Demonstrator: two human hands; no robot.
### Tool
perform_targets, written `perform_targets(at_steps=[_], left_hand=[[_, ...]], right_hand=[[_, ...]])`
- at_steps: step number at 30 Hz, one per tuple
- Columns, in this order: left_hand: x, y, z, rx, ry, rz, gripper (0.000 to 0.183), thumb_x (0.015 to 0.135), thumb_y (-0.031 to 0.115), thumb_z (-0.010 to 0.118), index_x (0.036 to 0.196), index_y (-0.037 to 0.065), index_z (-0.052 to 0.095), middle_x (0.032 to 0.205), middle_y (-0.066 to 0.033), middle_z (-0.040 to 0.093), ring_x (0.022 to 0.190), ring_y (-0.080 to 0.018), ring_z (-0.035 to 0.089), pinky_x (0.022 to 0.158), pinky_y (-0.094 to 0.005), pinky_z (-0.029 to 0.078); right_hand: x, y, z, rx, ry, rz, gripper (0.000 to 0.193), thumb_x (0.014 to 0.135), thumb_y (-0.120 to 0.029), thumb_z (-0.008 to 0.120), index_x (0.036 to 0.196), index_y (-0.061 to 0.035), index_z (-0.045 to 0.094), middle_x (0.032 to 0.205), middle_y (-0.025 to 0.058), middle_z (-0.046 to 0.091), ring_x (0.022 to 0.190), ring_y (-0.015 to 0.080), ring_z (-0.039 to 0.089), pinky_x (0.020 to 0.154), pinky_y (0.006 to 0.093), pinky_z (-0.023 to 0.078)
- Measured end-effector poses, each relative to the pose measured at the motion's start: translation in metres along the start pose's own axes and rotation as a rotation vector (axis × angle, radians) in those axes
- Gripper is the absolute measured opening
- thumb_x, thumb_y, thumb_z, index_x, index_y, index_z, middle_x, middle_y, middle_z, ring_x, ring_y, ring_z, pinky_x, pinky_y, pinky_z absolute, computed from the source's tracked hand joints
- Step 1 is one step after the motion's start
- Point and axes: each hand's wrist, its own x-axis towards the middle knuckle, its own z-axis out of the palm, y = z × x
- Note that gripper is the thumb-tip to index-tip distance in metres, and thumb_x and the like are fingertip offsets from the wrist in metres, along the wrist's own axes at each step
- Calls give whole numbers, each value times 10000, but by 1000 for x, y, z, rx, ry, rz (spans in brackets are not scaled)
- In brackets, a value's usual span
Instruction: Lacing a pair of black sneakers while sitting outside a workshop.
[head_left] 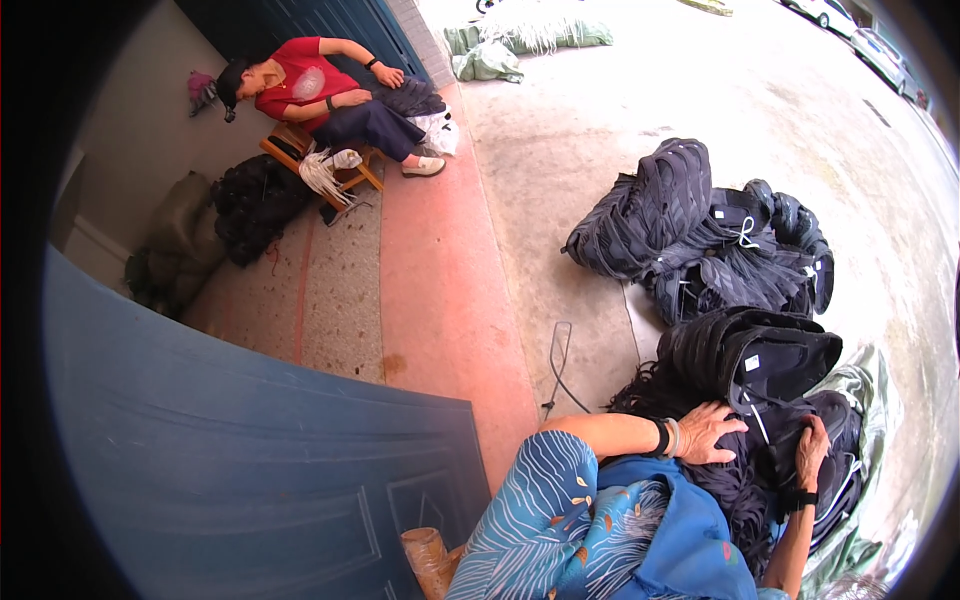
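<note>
Bundled black shoe uppers (750, 340) lie in front of my knees, with a small white tag and a white tie string (760, 422) among them. My left hand (712, 434) rests on the black strips and pieces at the bundle's near side, fingers stretched out and spread. On the right, my right hand (812, 450) curls its fingers over the edge of a black shoe upper (790, 440). Part of that upper is hidden under the hand. Dark bands circle both wrists.
More bundled black uppers (700, 230) sit beyond on the concrete. A green-white sack (870, 390) lies to the right. A bent wire (560, 360) is on the floor. A blue door (260, 430) stands at left. A seated person (310, 90) handles dark pieces.
</note>
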Motion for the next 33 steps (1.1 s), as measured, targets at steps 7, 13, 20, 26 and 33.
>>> perform_targets(at_steps=[7, 13, 20, 26, 33], left_hand=[[-1, 0, 0, 4, -2, 6, 603, 747, 423, 643, 1256, 128, 509, 1251, -210, 452, 1155, -388, 423, 1006, -468, 326], [-3, 2, -1, 22, 1, 1, 593, 751, 434, 632, 1248, 127, 523, 1257, -214, 449, 1156, -386, 424, 1007, -468, 328], [-4, 0, 4, 11, 21, 0, 589, 754, 440, 627, 1243, 125, 531, 1255, -211, 454, 1149, -388, 432, 1004, -467, 336], [-4, 2, 3, 14, 9, -10, 591, 747, 448, 625, 1243, 139, 539, 1238, -210, 465, 1133, -387, 443, 997, -468, 345], [-4, 1, 4, -1, -2, -27, 589, 745, 446, 626, 1241, 140, 542, 1237, -211, 467, 1135, -384, 443, 998, -465, 345]], right_hand=[[1, 3, 1, -28, -15, 8, 235, 831, -31, 410, 957, 9, 604, 880, 211, 640, 849, 371, 621, 787, 399, 475], [1, 6, 2, -56, -25, 16, 233, 830, -37, 413, 950, 9, 608, 866, 208, 646, 850, 369, 626, 797, 401, 476], [2, 9, 4, -77, -19, -9, 243, 835, -45, 412, 957, 9, 615, 880, 211, 651, 865, 372, 629, 804, 409, 477], [4, 16, 4, -107, -37, -16, 241, 832, -52, 417, 952, 6, 618, 878, 215, 649, 854, 385, 623, 796, 423, 476], [2, 11, 4, -80, -25, 1, 238, 830, -54, 418, 944, 7, 617, 872, 216, 648, 852, 384, 623, 791, 425, 476]])
